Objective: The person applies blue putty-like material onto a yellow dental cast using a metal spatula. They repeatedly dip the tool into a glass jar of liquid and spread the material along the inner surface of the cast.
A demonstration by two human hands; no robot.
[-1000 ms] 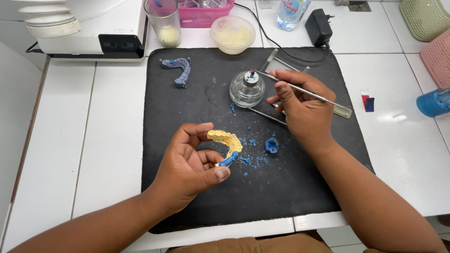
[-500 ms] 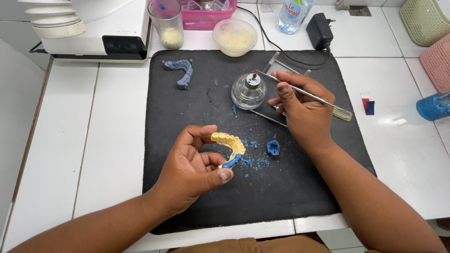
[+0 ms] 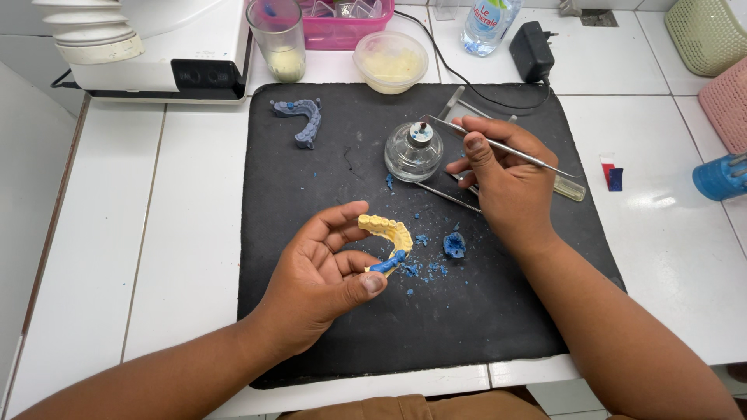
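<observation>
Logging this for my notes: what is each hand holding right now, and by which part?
Left hand pinches the yellow dental cast at its blue-waxed end. Right hand grips the thin metal instrument mid-shaft, its tip at the glass burner.

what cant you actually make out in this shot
Head view only:
- Flame on the glass spirit lamp: too small to tell.
- Underside of the yellow dental cast: hidden by the left hand.
- Grip on the metal instrument: covered by the right hand.
- Blue tool: cut off by the right edge.
</observation>
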